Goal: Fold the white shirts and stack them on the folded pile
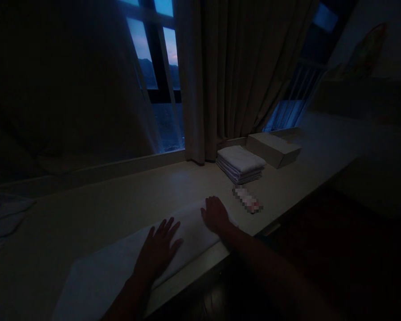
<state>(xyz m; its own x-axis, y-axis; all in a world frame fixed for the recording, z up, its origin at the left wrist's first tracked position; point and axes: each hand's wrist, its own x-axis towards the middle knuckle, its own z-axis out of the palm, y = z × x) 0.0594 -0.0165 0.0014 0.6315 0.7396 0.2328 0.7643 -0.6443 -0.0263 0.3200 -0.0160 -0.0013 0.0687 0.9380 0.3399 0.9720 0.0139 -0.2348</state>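
A long folded white cloth lies flat along the pale counter, close to its front edge. My left hand rests palm down on the middle of it, with fingers spread. Near the cloth's right end, my right hand is also palm down on the fabric. Its fingers bend slightly and the thumb stands apart; no cloth is visibly bunched in it. Just beyond the right hand lies a small flat object, blurred out by pixels. Behind that sits a neat stack of folded white cloths.
A pale closed box stands behind the stack, by the curtain. More light fabric lies at the far left of the counter. A window shows dusk light, and the room is dim. The counter's front edge drops into darkness.
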